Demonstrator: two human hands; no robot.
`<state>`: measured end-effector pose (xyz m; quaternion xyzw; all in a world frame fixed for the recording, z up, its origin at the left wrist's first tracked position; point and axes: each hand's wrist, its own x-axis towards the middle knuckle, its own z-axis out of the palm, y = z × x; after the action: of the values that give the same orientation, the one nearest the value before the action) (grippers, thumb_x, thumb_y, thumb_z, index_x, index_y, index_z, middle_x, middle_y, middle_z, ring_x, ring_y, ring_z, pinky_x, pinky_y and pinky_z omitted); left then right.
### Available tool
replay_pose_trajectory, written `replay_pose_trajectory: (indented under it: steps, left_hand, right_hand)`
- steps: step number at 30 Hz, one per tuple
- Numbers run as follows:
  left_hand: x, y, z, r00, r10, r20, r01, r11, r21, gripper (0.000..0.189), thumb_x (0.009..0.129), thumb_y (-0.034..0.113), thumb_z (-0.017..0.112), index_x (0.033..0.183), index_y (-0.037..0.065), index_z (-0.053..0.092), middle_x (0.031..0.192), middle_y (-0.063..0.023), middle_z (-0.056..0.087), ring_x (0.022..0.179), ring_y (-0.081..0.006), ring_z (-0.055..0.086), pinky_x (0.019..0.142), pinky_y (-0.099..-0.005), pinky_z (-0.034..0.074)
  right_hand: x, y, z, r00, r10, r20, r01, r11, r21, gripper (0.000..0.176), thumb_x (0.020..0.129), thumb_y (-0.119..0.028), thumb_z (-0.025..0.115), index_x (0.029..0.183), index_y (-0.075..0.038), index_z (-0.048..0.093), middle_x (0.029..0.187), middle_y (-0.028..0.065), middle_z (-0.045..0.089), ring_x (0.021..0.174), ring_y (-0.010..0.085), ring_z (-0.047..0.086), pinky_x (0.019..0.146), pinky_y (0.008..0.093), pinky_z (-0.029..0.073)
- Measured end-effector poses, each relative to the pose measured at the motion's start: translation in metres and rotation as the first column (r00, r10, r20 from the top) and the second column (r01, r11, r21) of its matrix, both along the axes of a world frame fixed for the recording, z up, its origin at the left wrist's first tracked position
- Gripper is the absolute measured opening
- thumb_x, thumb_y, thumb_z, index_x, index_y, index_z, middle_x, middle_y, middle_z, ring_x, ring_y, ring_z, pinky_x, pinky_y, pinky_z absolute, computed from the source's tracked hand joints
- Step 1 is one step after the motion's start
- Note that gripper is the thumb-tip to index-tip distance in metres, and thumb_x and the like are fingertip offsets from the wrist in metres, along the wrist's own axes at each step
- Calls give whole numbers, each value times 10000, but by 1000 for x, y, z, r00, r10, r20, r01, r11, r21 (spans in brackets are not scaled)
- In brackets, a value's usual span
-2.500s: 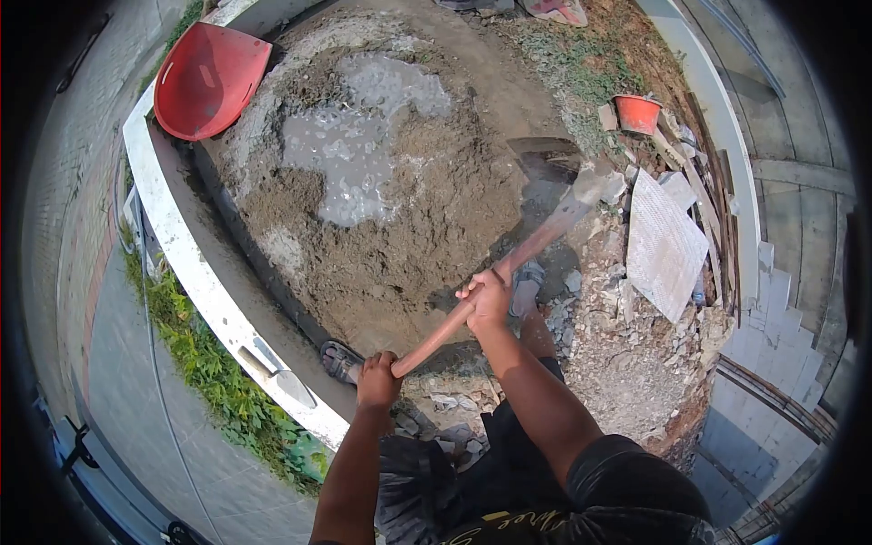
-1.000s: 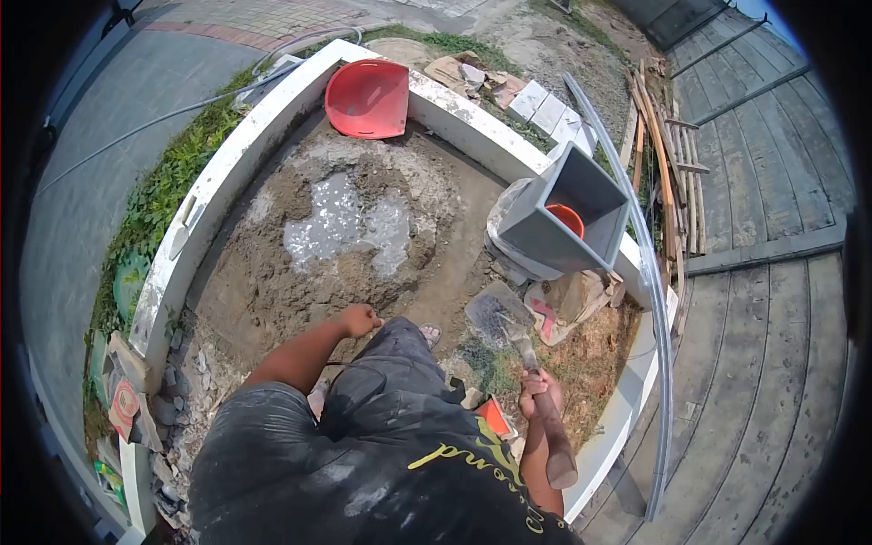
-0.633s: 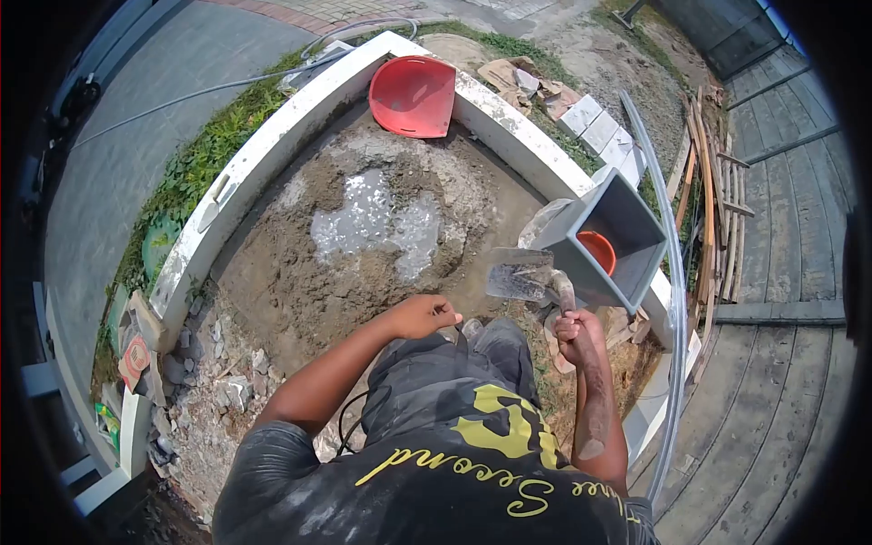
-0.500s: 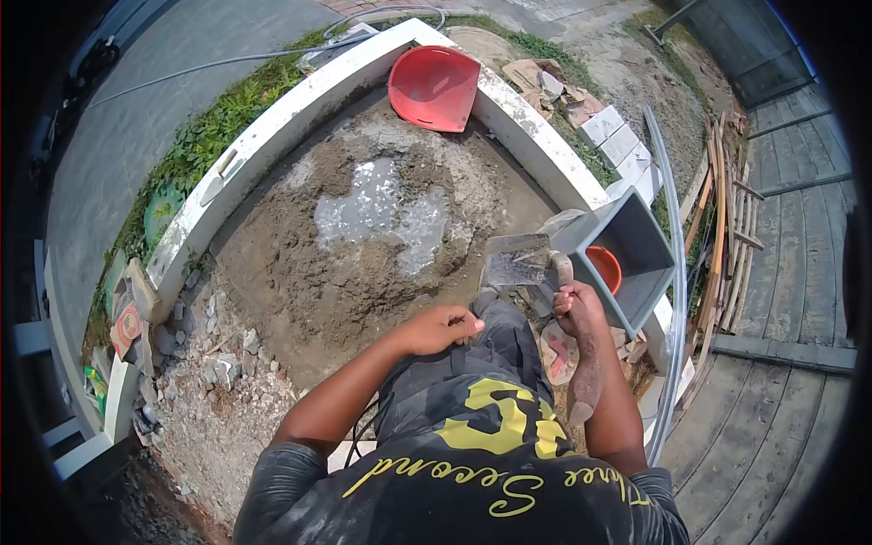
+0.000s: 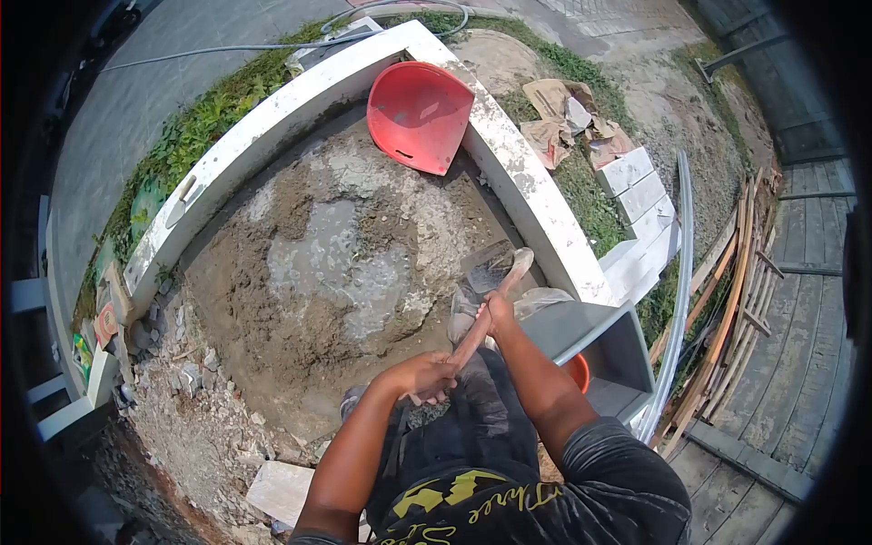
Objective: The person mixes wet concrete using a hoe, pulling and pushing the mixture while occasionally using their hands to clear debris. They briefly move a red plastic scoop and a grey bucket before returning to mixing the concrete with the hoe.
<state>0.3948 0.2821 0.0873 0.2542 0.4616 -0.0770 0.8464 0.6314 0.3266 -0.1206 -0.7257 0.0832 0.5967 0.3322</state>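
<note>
My two hands are wrapped round the wooden handle of a hoe, which slants across the front of my legs. My right hand grips it higher up, near the head. Lower down the shaft, my left hand is closed on it. The flat metal blade hangs beside the right edge of a heap of wet mortar. Grey water pools in the hollow of that heap.
A red plastic scoop-shaped tub leans in the corner of the low white wall. By my right arm stands a grey bin with an orange bucket inside. Rubble lies left; wooden poles lie right.
My left hand has come onto the hoe handle, and my right hand has moved up and left with it. The handle now points down toward my left. My view has shifted.
</note>
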Motion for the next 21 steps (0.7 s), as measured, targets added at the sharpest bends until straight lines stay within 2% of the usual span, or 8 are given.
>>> replay_pose_trajectory:
  steps: [1,2,3,6,13,15,18,21]
  left_hand:
    - [15,18,-20,983,-123,-138,153,961,231,463,875,329,614,1242,50,567,1083,-183,691,851,-312,687,760,-394,550]
    - [31,33,-39,932,-214,-293,326,847,419,466,839,325,651,1206,44,593,1059,-207,688,870,-339,684,771,-413,543]
    - [43,47,-57,850,-270,-452,505,662,554,470,803,321,689,1171,38,619,1035,-231,686,888,-367,680,783,-432,535]
    - [65,80,-114,837,-250,-487,513,668,539,469,736,293,734,1122,40,654,1001,-269,668,941,-423,651,822,-462,514]
    - [46,137,-198,845,-337,-415,526,665,531,489,714,223,748,1171,76,652,965,-218,695,909,-372,672,812,-418,522]
    - [28,150,-208,851,-356,-386,519,681,517,483,711,198,745,1164,59,651,946,-216,696,883,-353,677,803,-405,521]
    - [12,149,-217,859,-362,-362,507,700,502,480,710,196,745,1158,49,655,933,-215,695,852,-327,678,786,-393,519]
    - [4,128,-225,887,-313,-338,456,701,549,439,729,215,721,1121,31,648,922,-230,690,851,-361,674,772,-420,518]
  right_hand:
    - [11,15,-22,999,-39,-1,39,999,-11,119,813,-131,564,828,-33,498,634,96,489,513,242,525,460,406,485]
    - [20,25,-44,997,-81,-2,81,996,-27,127,815,-136,567,842,-31,499,647,98,493,522,242,528,466,407,486]
    - [28,32,-68,991,-132,-2,132,990,-44,136,818,-140,569,856,-29,500,660,99,496,532,243,531,472,408,488]
    - [48,55,-109,974,-217,69,221,974,-56,163,827,-153,574,900,-26,502,700,102,503,553,245,533,487,409,489]
    - [49,78,-177,937,-327,121,338,938,-82,223,858,-169,569,989,-4,496,720,118,511,578,269,550,514,451,516]
    - [38,85,-193,924,-368,107,376,924,-72,280,873,-159,546,1080,17,478,788,152,524,579,280,555,517,468,526]
    - [23,98,-197,912,-305,275,356,921,-157,377,890,-129,494,1219,37,417,907,203,523,574,295,560,512,500,536]
    - [24,104,-191,917,-161,365,241,953,-184,442,895,-92,441,1303,55,355,1009,241,501,590,304,572,513,509,549]
